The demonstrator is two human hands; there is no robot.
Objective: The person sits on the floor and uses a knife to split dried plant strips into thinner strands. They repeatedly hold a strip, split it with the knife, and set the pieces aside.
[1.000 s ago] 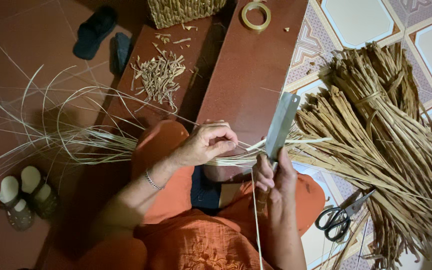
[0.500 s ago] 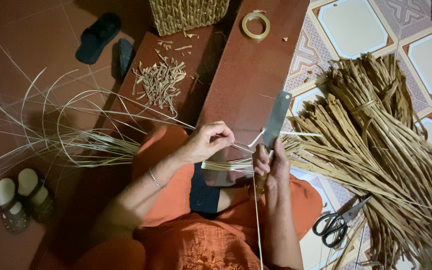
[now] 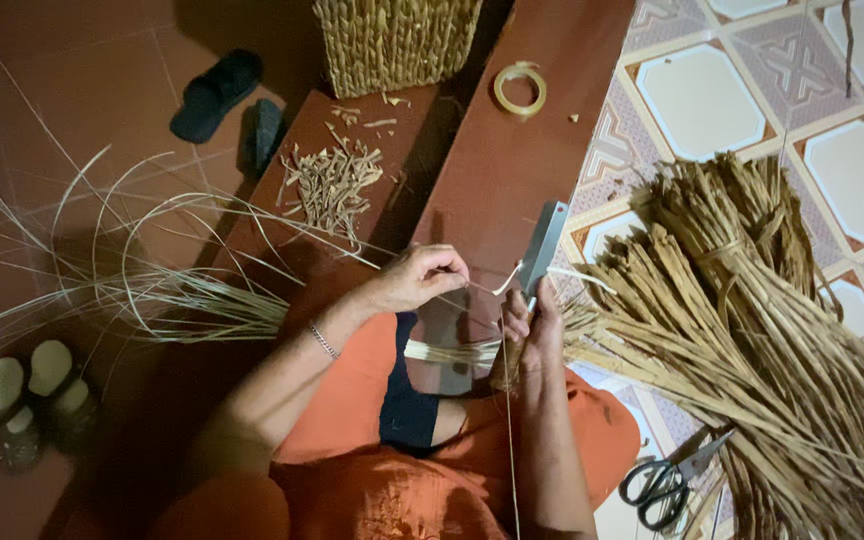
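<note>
I am sitting on the floor with my legs out, and my right hand [image 3: 537,325], just right of the middle of the frame, is closing its fingers around the handle of a flat metal blade [image 3: 544,245] that is pointing up and slightly right. My left hand [image 3: 420,278], a little left of the blade, is pinching a thin pale strip [image 3: 505,283] between its fingers, and the strip is running across to the blade's edge, where it is curling. A second fine strand [image 3: 508,430] is hanging straight down from my right hand over my orange clothes.

A small bunch of cut strips [image 3: 452,352] is lying across my lap, just below both hands. Long thin strands [image 3: 167,290] are fanning out over the dark red floor at the left of the frame. A big heap of dried reed stalks [image 3: 752,330] is filling the right side, touching my right knee, with black-handled scissors [image 3: 667,482] lying at its lower edge. Short trimmings [image 3: 332,185] are lying above my left hand, near a woven basket [image 3: 397,40] and a roll of tape [image 3: 520,88] at the top.
</note>
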